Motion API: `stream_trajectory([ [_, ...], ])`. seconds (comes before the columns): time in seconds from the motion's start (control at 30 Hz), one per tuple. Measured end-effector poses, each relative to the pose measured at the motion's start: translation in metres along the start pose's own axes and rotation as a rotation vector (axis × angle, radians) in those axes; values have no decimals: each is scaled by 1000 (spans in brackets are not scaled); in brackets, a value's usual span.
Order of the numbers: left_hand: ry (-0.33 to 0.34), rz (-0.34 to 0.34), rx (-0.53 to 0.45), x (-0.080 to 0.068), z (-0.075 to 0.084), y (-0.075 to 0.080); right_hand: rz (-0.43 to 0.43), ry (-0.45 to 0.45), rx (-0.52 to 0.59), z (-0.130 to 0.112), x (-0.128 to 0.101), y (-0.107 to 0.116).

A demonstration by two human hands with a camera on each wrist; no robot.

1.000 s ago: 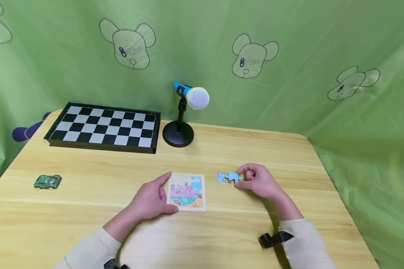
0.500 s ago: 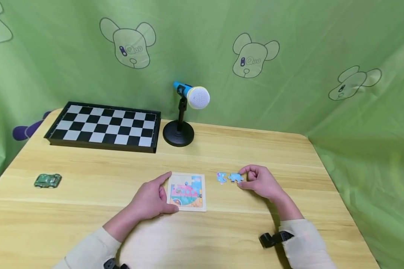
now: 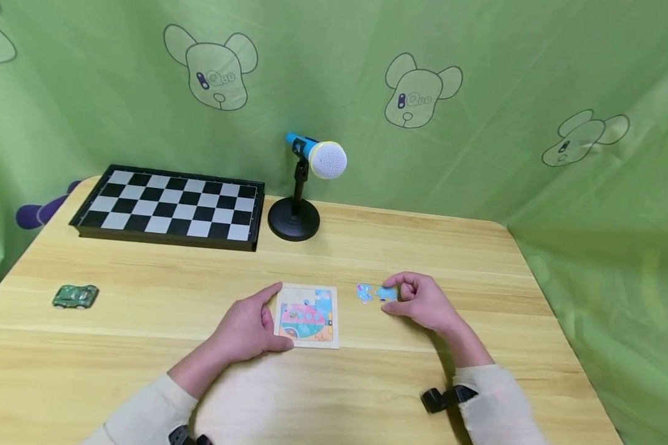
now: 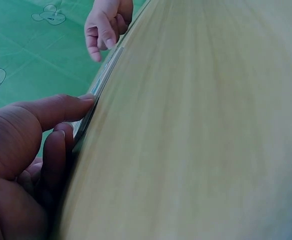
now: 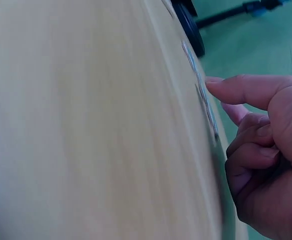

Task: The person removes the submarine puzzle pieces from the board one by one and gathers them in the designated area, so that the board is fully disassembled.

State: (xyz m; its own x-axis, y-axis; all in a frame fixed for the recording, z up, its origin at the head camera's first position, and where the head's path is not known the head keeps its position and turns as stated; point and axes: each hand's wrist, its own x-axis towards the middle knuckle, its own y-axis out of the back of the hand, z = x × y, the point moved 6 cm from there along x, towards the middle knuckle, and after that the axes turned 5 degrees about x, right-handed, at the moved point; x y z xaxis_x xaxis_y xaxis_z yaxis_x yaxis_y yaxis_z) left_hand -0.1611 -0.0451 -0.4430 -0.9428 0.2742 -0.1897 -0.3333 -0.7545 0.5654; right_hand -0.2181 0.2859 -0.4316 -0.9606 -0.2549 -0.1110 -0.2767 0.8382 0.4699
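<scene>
Small square puzzle board [image 3: 308,316] near the front middle of the wooden table [image 3: 423,247], flat, with a colourful picture in pink, blue and orange. Left hand [image 3: 248,327] resting at the left edge of the board, thumb along the near corner and index finger stretched along the far left corner; fingers fairly straight, pressing and steadying, not curled round anything. From the left wrist view, thumb and fingers [image 4: 60,107] touching the thin edge of the board [image 4: 93,102].

Just right of the board, two loose puzzle pieces: a light blue piece [image 3: 386,293] under the fingertips of the right hand [image 3: 420,303], and a second small piece [image 3: 364,293] just beside it, between the hand and the board. Right hand with curled fingers, thumb and index pinching the blue piece, which lies on the table. In the right wrist view, thumb tip [image 5: 221,86] at the piece edge.

Further back: black and white chessboard [image 3: 169,207] at the far left, a blue microphone [image 3: 317,156] on a round black stand in the middle. Small green toy car [image 3: 75,296] well apart at the left edge. Purple object [image 3: 36,212] beyond the table corner, partly hidden. Green curtain [image 3: 479,154] behind, printed with bear heads; writing on them too small to read.
</scene>
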Motion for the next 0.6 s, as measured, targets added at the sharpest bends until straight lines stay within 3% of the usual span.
stream_trajectory([
  [0.27, 5, -9, 1, -1, -1, -1, -79, 51, 14, -33, 5, -36],
  [0.6, -2, -5, 9, 0, 0, -1, -183, 87, -15, -53, 17, -79],
])
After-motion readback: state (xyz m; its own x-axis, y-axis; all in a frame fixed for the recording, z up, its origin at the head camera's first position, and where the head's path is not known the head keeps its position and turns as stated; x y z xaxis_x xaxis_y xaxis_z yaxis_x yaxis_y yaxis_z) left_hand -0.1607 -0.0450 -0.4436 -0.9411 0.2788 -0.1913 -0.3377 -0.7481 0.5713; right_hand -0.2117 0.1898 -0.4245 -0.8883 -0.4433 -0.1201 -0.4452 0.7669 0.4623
